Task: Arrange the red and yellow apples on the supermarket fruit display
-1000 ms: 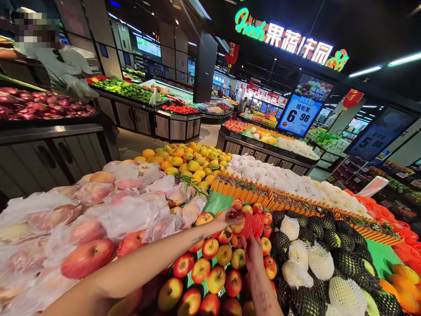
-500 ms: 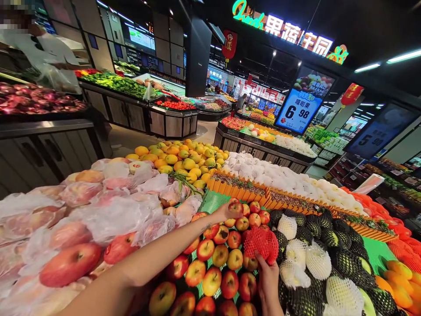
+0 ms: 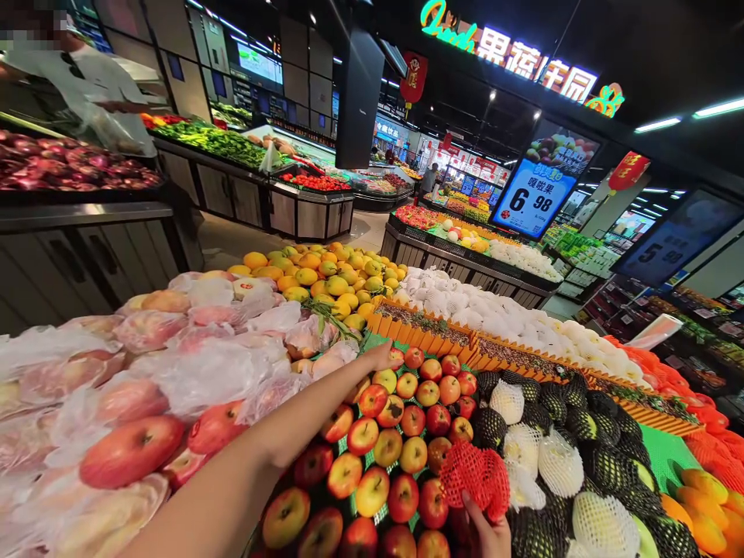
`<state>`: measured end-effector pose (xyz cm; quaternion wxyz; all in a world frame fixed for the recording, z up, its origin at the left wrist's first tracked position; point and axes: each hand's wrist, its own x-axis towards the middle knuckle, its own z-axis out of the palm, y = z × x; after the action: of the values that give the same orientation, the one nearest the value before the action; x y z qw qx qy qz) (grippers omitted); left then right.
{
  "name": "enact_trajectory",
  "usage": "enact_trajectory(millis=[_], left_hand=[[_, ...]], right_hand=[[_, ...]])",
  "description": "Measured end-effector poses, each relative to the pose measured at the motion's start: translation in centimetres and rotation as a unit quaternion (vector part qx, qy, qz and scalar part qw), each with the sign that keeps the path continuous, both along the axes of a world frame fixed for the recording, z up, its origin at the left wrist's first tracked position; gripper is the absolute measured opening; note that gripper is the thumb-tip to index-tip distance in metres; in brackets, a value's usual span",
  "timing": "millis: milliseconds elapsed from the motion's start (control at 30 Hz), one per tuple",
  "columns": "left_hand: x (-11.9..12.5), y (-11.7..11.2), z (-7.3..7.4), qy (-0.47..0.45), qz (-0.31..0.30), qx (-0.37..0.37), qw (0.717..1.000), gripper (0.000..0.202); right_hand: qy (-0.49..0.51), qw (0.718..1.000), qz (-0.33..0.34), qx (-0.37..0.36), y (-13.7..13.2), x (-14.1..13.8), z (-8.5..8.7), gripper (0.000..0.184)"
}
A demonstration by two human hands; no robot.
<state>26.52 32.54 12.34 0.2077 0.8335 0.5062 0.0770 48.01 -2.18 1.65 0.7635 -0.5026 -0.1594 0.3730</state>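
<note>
Rows of red and yellow apples (image 3: 372, 492) lie on a green mat in front of me. My left hand (image 3: 384, 356) reaches to the far left corner of these rows, its fingers closed around an apple (image 3: 397, 357) that is mostly hidden by the hand. Close to the right side of the apples, my right hand (image 3: 487, 535) grips a red foam fruit net (image 3: 477, 477) between thumb and fingers. The net hangs over the border between the apples and the fruit in black foam nets (image 3: 616, 457).
Large fruits in plastic bags (image 3: 215, 372) are heaped on the left. Yellow mangoes (image 3: 325, 271) and white-netted fruit (image 3: 494, 310) lie behind an orange divider (image 3: 421, 329). A person in white (image 3: 98, 85) stands far left by red onions (image 3: 70, 163).
My left hand has shifted slightly left and up, from one apple to a neighbouring one. My right hand has moved down and right with the red net, uncovering more apples.
</note>
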Motion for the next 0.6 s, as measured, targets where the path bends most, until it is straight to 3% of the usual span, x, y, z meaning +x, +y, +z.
enact_trajectory(millis=[100,167,267,333,433,533,600], left_hand=[[-0.8,-2.5,2.1,0.051,-0.011,0.022,0.998,0.096],[-1.1,-5.1,2.5,0.104,-0.031,0.009,0.994,0.099],[-1.2,-8.7,2.2,0.168,-0.040,0.007,0.985,0.072],[-1.3,-9.5,2.4,0.175,-0.039,0.017,0.984,0.060],[-1.6,-7.4,3.8,0.161,-0.015,0.029,0.986,0.058],[-1.6,-3.3,5.2,0.127,0.050,0.082,0.987,0.060],[-1.4,-0.6,5.2,0.112,0.089,0.100,0.985,0.060]], right_hand=[[0.019,1.000,-0.012,0.001,0.4,-1.6,1.0,0.042],[0.019,1.000,-0.006,0.007,0.7,-2.2,1.3,0.039],[0.019,0.999,0.032,-0.001,1.3,-2.2,1.2,0.041],[0.000,0.999,0.050,-0.010,1.6,-1.7,0.8,0.042],[-0.036,0.997,0.063,-0.014,1.7,-0.4,-0.2,0.041],[-0.031,0.994,0.093,-0.038,1.4,1.2,-1.3,0.041],[-0.027,0.994,0.082,-0.060,1.2,1.7,-2.3,0.040]])
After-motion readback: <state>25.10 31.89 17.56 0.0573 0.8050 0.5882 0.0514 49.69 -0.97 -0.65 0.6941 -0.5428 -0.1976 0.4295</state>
